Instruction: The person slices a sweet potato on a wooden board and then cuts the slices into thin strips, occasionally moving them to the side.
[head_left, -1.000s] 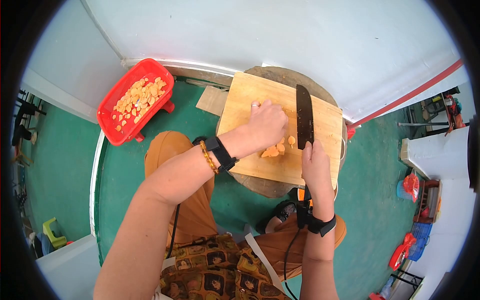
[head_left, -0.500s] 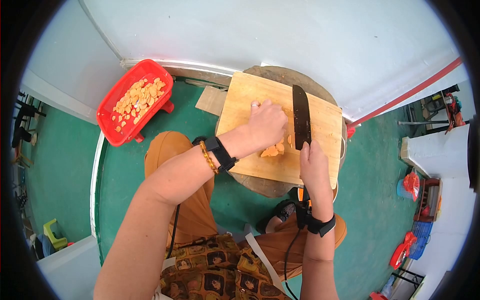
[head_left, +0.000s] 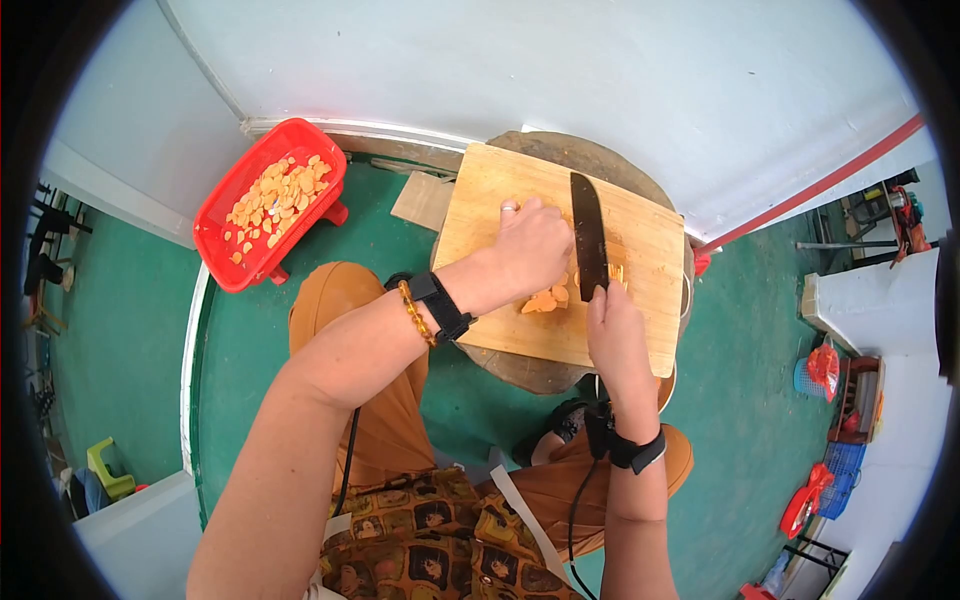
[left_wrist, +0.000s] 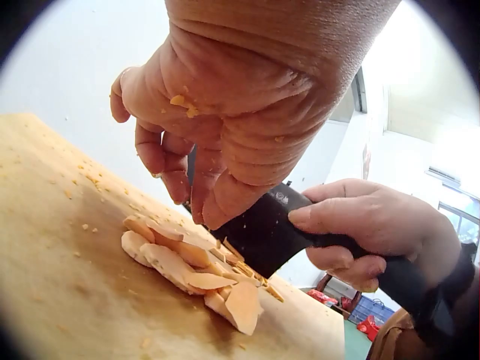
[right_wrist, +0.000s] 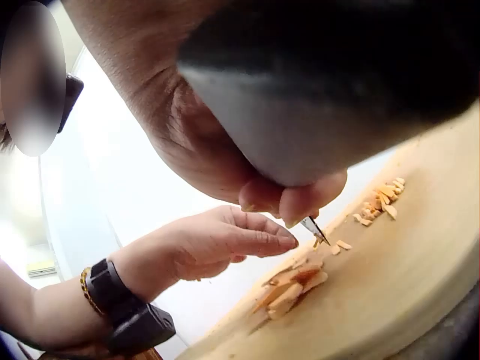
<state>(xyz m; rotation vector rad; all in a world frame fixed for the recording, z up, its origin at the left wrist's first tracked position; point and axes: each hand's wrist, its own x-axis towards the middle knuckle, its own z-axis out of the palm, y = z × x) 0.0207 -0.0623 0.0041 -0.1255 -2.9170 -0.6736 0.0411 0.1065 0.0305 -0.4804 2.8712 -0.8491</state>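
On a wooden cutting board lies a small heap of orange slices. My left hand hovers over the heap with fingers loosely bent, and nothing shows in its grasp. In the left wrist view its fingertips hang just above the slices, close to the dark blade. My right hand grips the handle of a black knife, blade pointing away from me, right beside the left hand. Thin orange shreds lie right of the blade.
A red basket full of orange slices stands on the green floor at the left. The board rests on a round wooden block against the white wall. My knees are below it, and a flat wood piece lies left of the board.
My right hand has shifted the knife leftward until the blade sits against the left hand's fingers. Orange shreds now show to the right of the blade. The left hand has stayed put.
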